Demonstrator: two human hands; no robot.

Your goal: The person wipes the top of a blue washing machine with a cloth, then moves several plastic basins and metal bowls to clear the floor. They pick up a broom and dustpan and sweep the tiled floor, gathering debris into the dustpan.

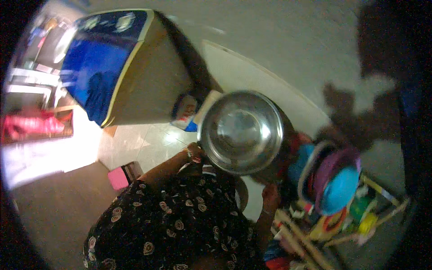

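Note:
A round stainless steel bowl (239, 132) faces up at me in the middle of the head view, its inside shiny and without visible contents. My left hand (194, 153), with bangles at the wrist, is at the bowl's lower left rim and appears to grip it; the fingertips are hidden. Below and right of the bowl is my right hand (271, 195), apart from the rim. Its fingers look curled, but blur and shadow hide whether they hold anything. Beside it, a blue plastic basin (341, 190) leans with a purple basin (325, 172) behind it.
At upper left stands a large box-like piece of furniture (152, 74) with a blue front. A wooden frame (300, 239) and jumbled household items crowd the lower right. On the left are a pink box (118, 178) and a bright doorway (81, 145). A pale wall (287, 40) rises behind.

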